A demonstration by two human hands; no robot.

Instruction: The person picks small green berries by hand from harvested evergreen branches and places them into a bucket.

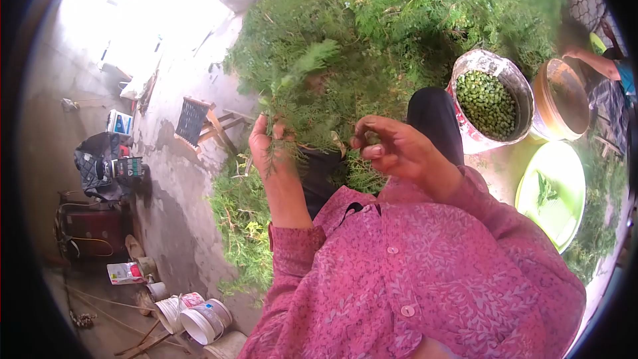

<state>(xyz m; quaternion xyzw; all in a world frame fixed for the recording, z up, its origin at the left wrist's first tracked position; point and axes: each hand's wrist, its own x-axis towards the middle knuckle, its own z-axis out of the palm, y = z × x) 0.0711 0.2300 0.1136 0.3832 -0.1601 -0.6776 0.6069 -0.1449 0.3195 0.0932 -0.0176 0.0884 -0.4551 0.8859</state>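
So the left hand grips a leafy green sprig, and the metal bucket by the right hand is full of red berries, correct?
Not quite. The head view shows the metal bucket holds green pods or berries, not red. The left hand does grip a leafy sprig, and the bucket sits by the right hand.

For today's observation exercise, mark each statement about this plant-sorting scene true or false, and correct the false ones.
1. The left hand grips a feathery green sprig. True.
2. The round metal bucket holds red berries. False: it holds small green pods or seeds.
3. The right hand rests inside the bucket. False: it is raised near the sprig, fingers pinched, apart from the bucket.
4. A flat light-green plastic tray lies beside the bucket, with a small green sprig on it. True.
5. The person's sleeves are blue. False: they are pink and patterned.
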